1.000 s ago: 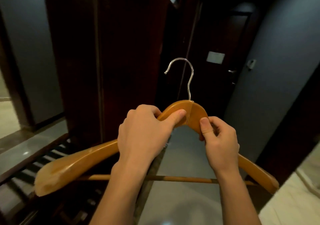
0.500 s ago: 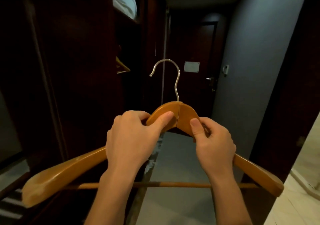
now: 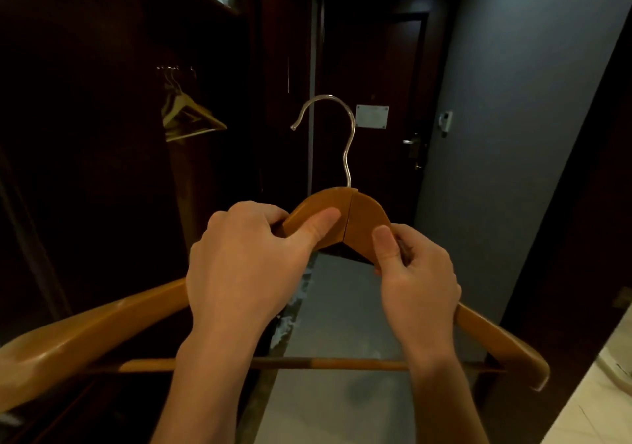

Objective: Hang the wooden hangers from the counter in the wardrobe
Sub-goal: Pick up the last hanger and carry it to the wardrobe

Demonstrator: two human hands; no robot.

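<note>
Two bare hands up close, left hand point(image 3: 239, 265), right hand point(image 3: 419, 283) just beside the left hand, short plain thumbnails on both, rounded knuckles across the backs, wrists bare, left forearm point(image 3: 205, 375) and right forearm point(image 3: 441, 392) bare too, as far as they show

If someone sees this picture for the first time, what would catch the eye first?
A large wooden hanger fills the centre foreground, and the left hand and right hand hold it near its top, with its metal hook pointing up. On the left, inside the dark wardrobe, more hangers hang.
</note>
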